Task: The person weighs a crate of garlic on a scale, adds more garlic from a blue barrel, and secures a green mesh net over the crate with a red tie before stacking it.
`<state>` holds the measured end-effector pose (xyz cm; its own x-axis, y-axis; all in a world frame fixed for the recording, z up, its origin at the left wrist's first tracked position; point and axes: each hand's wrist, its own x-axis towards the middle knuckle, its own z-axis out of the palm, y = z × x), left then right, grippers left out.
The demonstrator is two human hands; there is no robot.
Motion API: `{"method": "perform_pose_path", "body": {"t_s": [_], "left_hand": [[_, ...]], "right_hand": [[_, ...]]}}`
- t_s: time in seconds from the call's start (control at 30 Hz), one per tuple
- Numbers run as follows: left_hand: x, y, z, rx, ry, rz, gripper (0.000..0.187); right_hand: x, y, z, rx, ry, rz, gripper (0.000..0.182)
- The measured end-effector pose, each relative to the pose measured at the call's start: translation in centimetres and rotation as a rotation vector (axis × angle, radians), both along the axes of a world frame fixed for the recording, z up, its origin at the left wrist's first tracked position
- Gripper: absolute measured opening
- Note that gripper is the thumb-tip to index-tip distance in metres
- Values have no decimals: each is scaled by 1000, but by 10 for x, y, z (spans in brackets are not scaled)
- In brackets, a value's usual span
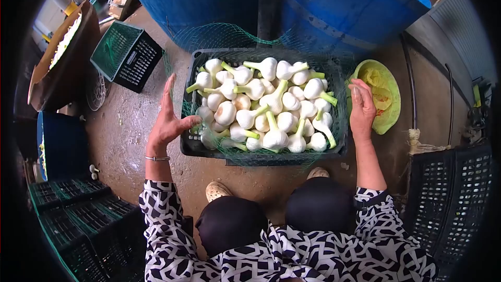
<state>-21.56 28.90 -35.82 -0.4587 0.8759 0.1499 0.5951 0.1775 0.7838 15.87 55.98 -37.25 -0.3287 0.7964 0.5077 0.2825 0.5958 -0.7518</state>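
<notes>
Before you sits a black plastic crate (209, 149) lined with green netting (224, 36), which drapes over its rim and rises behind the far wall. The crate stands level on the floor, just ahead of your feet. It is filled to the rim with white garlic bulbs (266, 107), each with a short pale green stem stub; the bulbs lie heaped, stems pointing every way. Your left hand touches the near left rim; your right is at the right rim.
</notes>
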Motion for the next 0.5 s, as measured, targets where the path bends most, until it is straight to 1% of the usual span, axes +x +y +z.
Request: {"method": "perform_pose_path", "body": {"t_s": [0.03, 0.07, 0.1, 0.13, 0.17, 0.2, 0.23, 0.27, 0.3, 0.37, 0.4, 0.43, 0.47, 0.5], "left_hand": [[7, 13, -1, 93, 13, 14, 89], [6, 25, -11, 73, 34, 14, 67], [8, 39, -14, 49, 54, 14, 47], [18, 46, -16, 84, -173, 21, 23], [24, 49, -19, 88, -169, 23, 23], [28, 51, -24, 189, -327, 30, 22], [31, 50, -29, 285, -483, 37, 23], [33, 45, -33, 385, -598, 56, 20], [35, 34, -34, 377, -585, 64, 20], [38, 9, -30, 707, -902, 167, 16], [49, 1, -20, 713, -884, 170, 16], [66, -5, -6, 696, -883, 327, 14], [76, -4, 3, 680, -879, 484, 13], [72, 6, 8, 678, -864, 494, 13]], "right_hand": [[-3, 3, 6, -129, 223, 19, 20], [-7, 6, 10, -49, 187, -10, 27], [-13, 9, 9, -45, 189, -16, 27], [-20, 13, 6, -155, 306, 90, 27], [-30, 17, 3, -266, 424, 200, 27], [-43, 16, 6, -388, 523, 275, 28], [-53, 10, 10, -594, 663, 272, 29], [-59, 8, 11, -684, 684, 279, 29], [-63, 5, 13, -776, 707, 288, 29], [-52, -10, 27, -775, 717, 232, 28], [-38, -15, 35, -772, 717, 245, 27], [-28, -10, 40, -754, 746, 212, 25], [-21, 6, 51, -768, 761, 229, 24], [-20, 22, 55, -794, 773, 240, 22]]}}
